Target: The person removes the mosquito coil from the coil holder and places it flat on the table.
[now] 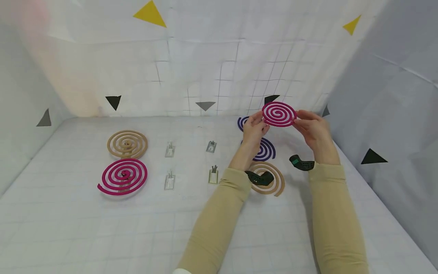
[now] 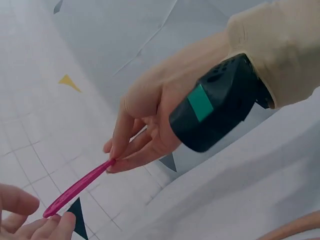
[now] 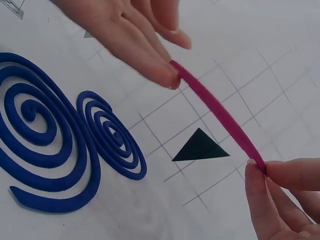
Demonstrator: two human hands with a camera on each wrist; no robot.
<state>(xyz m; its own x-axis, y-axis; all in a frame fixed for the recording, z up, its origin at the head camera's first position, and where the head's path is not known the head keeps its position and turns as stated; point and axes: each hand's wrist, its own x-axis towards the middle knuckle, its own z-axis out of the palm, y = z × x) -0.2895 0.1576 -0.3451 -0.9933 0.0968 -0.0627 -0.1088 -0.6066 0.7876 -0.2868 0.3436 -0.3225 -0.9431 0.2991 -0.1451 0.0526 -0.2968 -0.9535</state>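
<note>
A pink mosquito coil [image 1: 279,125] is held up above the back right of the table, seen nearly edge-on in both wrist views. My left hand [image 1: 254,131] holds its left edge at the fingertips. At the opposite edge my right hand [image 1: 314,131] pinches the coil between thumb and fingers. Below and behind the left hand lie two blue coils [image 3: 57,157], partly covered in the head view. A tan coil [image 1: 281,180] lies nearer, under the left wrist.
On the left, another tan coil [image 1: 111,146] and another pink coil [image 1: 145,177] sit raised on small supports. Several small metal coil stands [image 1: 213,176] lie mid-table. White walls [image 1: 205,49] with triangle markers enclose the back and sides.
</note>
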